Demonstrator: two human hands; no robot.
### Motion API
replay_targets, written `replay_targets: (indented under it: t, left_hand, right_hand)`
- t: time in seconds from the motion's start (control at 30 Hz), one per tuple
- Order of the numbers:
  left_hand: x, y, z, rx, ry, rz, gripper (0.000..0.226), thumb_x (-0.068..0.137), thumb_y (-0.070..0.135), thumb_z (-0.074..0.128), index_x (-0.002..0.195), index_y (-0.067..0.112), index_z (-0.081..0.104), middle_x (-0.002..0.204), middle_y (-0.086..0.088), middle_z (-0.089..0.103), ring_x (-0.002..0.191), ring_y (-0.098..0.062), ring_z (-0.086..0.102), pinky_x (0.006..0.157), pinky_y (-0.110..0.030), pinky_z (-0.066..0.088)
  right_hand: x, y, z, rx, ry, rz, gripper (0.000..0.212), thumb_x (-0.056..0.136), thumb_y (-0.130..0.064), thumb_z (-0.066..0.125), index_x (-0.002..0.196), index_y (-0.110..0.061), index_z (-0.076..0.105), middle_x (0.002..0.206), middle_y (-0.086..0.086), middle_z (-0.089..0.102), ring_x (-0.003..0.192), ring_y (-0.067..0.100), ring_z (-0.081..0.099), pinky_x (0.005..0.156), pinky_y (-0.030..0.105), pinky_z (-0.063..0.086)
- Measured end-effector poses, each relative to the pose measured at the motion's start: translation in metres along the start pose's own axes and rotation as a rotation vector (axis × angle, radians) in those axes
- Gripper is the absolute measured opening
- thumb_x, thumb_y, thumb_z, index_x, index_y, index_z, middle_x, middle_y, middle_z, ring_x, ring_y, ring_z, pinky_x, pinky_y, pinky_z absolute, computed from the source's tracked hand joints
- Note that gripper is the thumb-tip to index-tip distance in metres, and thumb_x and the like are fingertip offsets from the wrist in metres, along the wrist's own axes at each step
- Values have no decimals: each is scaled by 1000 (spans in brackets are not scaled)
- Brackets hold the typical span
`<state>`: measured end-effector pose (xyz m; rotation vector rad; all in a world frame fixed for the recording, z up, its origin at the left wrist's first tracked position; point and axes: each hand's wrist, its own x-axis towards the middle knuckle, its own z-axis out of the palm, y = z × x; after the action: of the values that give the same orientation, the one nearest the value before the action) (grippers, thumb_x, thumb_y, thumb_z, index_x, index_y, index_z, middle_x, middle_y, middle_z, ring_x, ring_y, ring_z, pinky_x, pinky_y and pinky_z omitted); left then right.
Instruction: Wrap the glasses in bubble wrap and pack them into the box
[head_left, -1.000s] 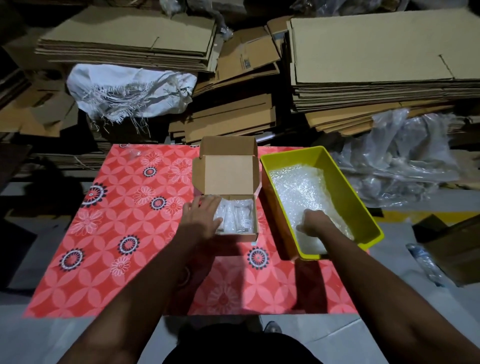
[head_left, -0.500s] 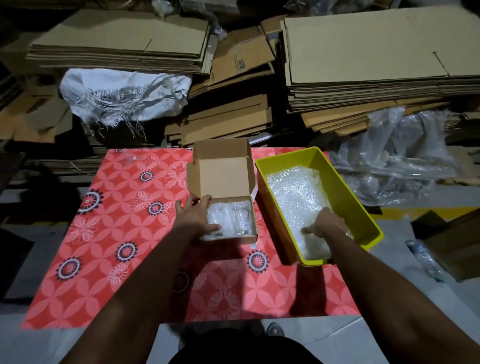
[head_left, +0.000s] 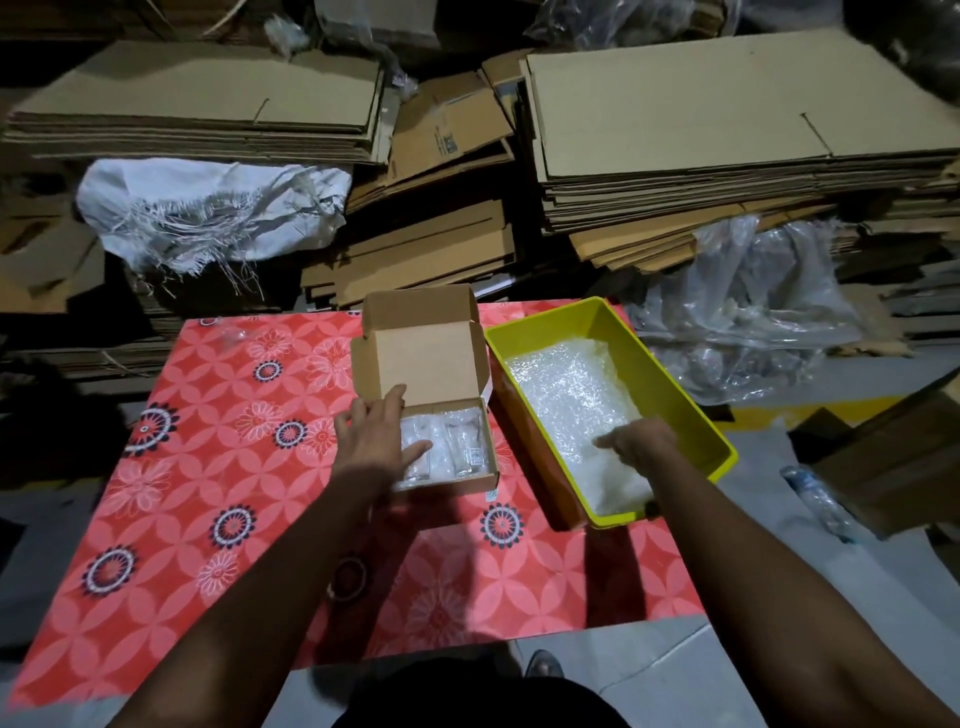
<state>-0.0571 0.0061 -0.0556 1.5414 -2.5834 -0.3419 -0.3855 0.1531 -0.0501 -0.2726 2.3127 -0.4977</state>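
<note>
Cardboard box (head_left: 426, 358) holds wrapped glasses (head_left: 452, 454) under the left hand's (head_left: 376, 441) wide grip; the right hand (head_left: 641, 441) pinches bubble wrap (head_left: 566, 395) in the yellow bin (head_left: 670, 384).

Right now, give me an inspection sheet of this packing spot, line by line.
Surface: table under a red floral patterned cloth.
Job's things: small open brown cardboard box holding wrapped clear glasses; yellow rectangular plastic bin beside it, lined with white bubble wrap.
Clutter: nothing seen on the cloth apart from a faint clear item at its far left corner, too dim to name.
Hands: left hand at the box's left edge, fingers over the glasses; right hand down on the bubble wrap in the bin.
Cables: nothing seen.
Surroundings: stacks of flattened cardboard, frayed white woven sack, crumpled clear plastic sheeting.
</note>
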Motion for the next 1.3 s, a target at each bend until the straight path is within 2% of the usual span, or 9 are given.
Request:
replay_targets:
  t: [0.13, 0.3, 0.43, 0.67, 0.8, 1.0, 1.07, 1.23, 1.3]
  left_hand:
    - [-19, 25, 2, -408, 24, 114, 59, 86, 50, 67, 135, 21, 51, 113, 1, 65, 114, -24, 53, 92, -36, 42]
    - [-35, 98, -13, -1257, -710, -91, 47, 96, 56, 51, 96, 12, 66, 90, -5, 66, 71, -9, 54, 57, -15, 41]
    - [-25, 116, -17, -1316, -868, -185, 79, 96, 71, 17, 119, 15, 67, 126, -9, 68, 113, -22, 61, 92, -36, 47]
    - [-11, 113, -54, -1646, -711, -116, 89, 85, 79, 35, 126, 5, 64, 112, -16, 69, 106, -35, 62, 101, -52, 48]
    - [-3, 100, -69, -1640, -465, -3, 19, 93, 24, 59, 103, 9, 63, 93, -3, 74, 84, -21, 61, 78, -34, 53]
    - [-4, 68, -87, -1736, -336, -8, 30, 92, -11, 55, 91, 18, 46, 97, -7, 73, 77, -16, 70, 68, -28, 59]
    - [-9, 55, -92, -1759, -249, -31, 34, 91, -15, 55, 94, 18, 47, 99, -8, 71, 79, -19, 69, 66, -27, 59]
    - [-15, 20, -98, -1751, -17, -172, 29, 94, -14, 51, 104, 10, 63, 108, -6, 64, 87, -14, 67, 73, -23, 58]
    - [-17, 9, -101, -1731, -15, -214, 28, 96, -13, 47, 107, 2, 66, 113, -13, 65, 94, -18, 69, 77, -22, 58]
  right_hand:
    - [-26, -12, -14, 631, -49, -121, 35, 82, -13, 81, 91, -19, 48, 82, 6, 57, 61, 12, 49, 48, 20, 42]
    - [-91, -26, -21, 1239, -378, -276, 26, 93, 5, 60, 94, -19, 50, 80, 4, 58, 58, 10, 55, 55, 19, 53]
    - [-119, -20, -20, 1427, -577, -360, 25, 92, 7, 55, 99, -16, 51, 69, 2, 63, 54, 8, 57, 55, 21, 52]
    - [-123, 3, -13, 1042, -652, -581, 61, 82, 33, 46, 118, -16, 53, 131, 14, 66, 62, 9, 57, 60, 20, 53]
    - [-128, 3, -4, 765, -684, -690, 79, 75, 37, 45, 133, -17, 46, 141, 8, 59, 70, 17, 49, 58, 25, 43]
    - [-165, -20, 13, 555, -794, -735, 91, 80, 36, 47, 146, -23, 29, 126, 24, 52, 52, 13, 59, 47, 23, 49]
    - [-166, -28, 24, 611, -802, -735, 90, 82, 32, 51, 146, -28, 31, 125, 23, 58, 71, 12, 69, 60, 23, 56]
    - [-174, -55, 32, 600, -698, -811, 66, 93, 17, 50, 143, -25, 42, 84, 0, 66, 64, 8, 61, 63, 22, 52]
    - [-186, -69, 29, 597, -674, -844, 44, 97, 7, 52, 132, -20, 57, 94, 6, 68, 67, 7, 61, 59, 20, 48]
